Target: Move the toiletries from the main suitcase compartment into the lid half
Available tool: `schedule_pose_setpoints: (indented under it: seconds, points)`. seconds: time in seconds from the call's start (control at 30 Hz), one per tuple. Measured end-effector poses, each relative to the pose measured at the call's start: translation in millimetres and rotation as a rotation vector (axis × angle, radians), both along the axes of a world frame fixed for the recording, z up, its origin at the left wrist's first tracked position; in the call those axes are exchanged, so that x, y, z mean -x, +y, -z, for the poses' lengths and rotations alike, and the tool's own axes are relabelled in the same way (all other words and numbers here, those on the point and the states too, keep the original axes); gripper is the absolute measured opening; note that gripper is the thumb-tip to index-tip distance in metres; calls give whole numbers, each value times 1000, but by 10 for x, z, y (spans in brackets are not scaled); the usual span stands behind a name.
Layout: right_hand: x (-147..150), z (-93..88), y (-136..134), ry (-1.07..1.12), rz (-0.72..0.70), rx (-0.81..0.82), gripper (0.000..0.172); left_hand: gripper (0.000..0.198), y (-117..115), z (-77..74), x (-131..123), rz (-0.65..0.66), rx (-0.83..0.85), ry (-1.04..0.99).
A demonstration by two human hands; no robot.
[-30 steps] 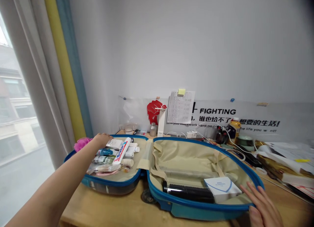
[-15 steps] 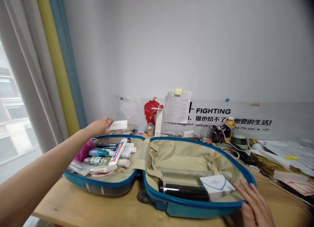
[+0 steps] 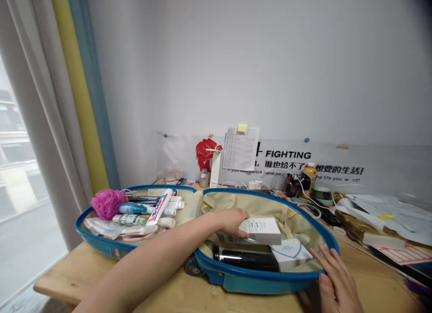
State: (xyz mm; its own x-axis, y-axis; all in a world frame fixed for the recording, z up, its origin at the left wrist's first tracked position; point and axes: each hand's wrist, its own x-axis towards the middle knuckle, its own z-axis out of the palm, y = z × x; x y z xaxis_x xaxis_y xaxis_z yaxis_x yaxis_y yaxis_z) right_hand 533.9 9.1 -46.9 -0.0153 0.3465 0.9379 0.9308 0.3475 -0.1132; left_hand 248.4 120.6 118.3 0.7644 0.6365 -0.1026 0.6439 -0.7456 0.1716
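Nearest, the right hand (image 3: 339, 279) spreads its fingers against the rim of the open blue suitcase (image 3: 266, 284). Inside its right half lie a black cylinder (image 3: 249, 260) and a blue-lined box (image 3: 293, 253); just beyond the cylinder, the left hand (image 3: 233, 222) grips a flat white box (image 3: 265, 231). The left half holds a toothpaste tube (image 3: 159, 207) and pink puff (image 3: 109, 204). Behind, a lettered banner (image 3: 337, 155) spans the wall (image 3: 270, 65).

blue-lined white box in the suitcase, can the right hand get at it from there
Likely yes: the right hand is at the rim of the suitcase, fingertips close to the blue-lined white box, with nothing apparent between them.
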Motion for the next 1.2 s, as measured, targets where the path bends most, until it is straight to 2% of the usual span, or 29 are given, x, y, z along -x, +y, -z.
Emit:
schedule_pose_setpoints:
  seconds: [0.17, 0.43, 0.67, 0.87, 0.97, 1.07, 1.13, 1.2]
  points:
    - [-11, 6, 5, -13, 13, 7, 40, 64, 38, 171, 37, -28, 58, 95]
    - [-4, -29, 1, -40, 14, 13, 39, 71, 16, 169, 88, -58, 88, 136]
    - [-29, 22, 8, -11, 7, 10, 39, 69, 12, 224, 34, -65, 107, 139]
    - [-54, 51, 14, 33, -15, 58, 39, 56, -12, 317, -36, -65, 137, 153]
    - [-54, 58, 15, 52, -13, 69, 41, 49, -44, 254, -7, -67, 163, 127]
    - [-43, 49, 14, 48, -14, 58, 42, 49, -18, 85, 177, -122, 130, 41]
    - [-33, 37, 11, 38, -15, 46, 41, 45, 61, -47, 422, -233, 55, -28]
    - [-25, 30, 10, 29, -19, 43, 40, 39, 181, -154, 757, -419, -45, -68]
